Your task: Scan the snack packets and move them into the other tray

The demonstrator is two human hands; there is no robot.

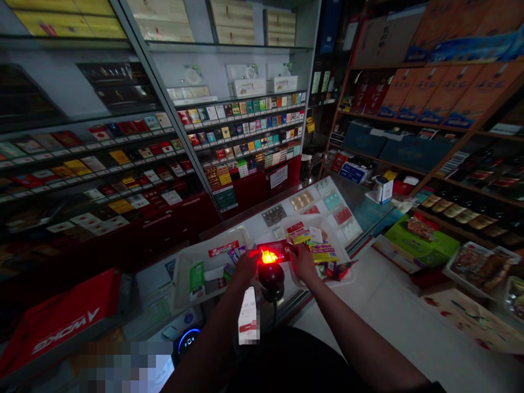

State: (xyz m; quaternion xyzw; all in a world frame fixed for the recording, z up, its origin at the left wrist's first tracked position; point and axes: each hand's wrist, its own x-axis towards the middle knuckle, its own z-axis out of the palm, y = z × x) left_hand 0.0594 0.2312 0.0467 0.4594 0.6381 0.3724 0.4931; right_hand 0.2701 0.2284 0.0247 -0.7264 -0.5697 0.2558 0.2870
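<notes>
My left hand (244, 268) and my right hand (303, 262) both grip a dark red pack (277, 250) over a glass counter (368, 210). A black barcode scanner (271, 281) stands just below the pack and throws a bright red light (268, 256) onto it. My left fingers are closed on the pack's left end, my right fingers on its right end. Right beside my right hand is a white tray (295, 219) holding several coloured packs (323, 252).
A second white tray (180, 262) with a green pack (197, 275) sits to the left. A white slip (248, 322) stands near the scanner. Glass cabinets of cigarette packs (245, 128) fill the wall behind. Wooden shelves (413, 117) with cartons stand right. A red box (61, 319) lies lower left.
</notes>
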